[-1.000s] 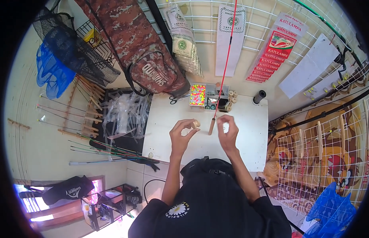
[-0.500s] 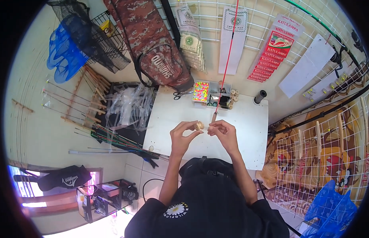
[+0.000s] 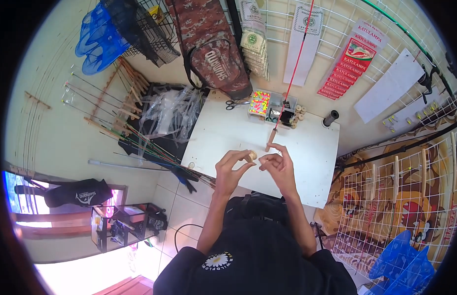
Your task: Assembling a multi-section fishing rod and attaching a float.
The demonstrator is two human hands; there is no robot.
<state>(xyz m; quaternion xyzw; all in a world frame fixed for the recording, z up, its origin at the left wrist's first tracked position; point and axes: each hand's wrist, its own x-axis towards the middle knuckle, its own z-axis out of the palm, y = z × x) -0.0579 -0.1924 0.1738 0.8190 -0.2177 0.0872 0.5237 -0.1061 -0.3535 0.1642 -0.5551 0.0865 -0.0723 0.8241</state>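
Observation:
In my left hand [image 3: 230,169], a small pale wooden spool [image 3: 253,155] is pinched between thumb and fingers above the white table. My right hand [image 3: 280,171] is a short way to its right, thumb and some fingers drawn together and the index finger raised. Whatever the right fingertips may hold is too fine to make out. Just beyond the right hand is the brown handle of a thin red fishing rod [image 3: 272,140], its shaft rising toward the wall.
The white table [image 3: 218,132] carries scissors [image 3: 237,104], a box of bright floats [image 3: 259,103], a divided tray [image 3: 282,112], several wooden spools [image 3: 299,114] and a dark cylinder [image 3: 331,118]. A camouflage rod bag [image 3: 213,54] hangs behind; thin rods [image 3: 154,147] jut out at left.
The view has swung, so the table sits further right. My left hand still holds the spool, turned slightly. On my right hand, the index finger has lifted away from the other fingers.

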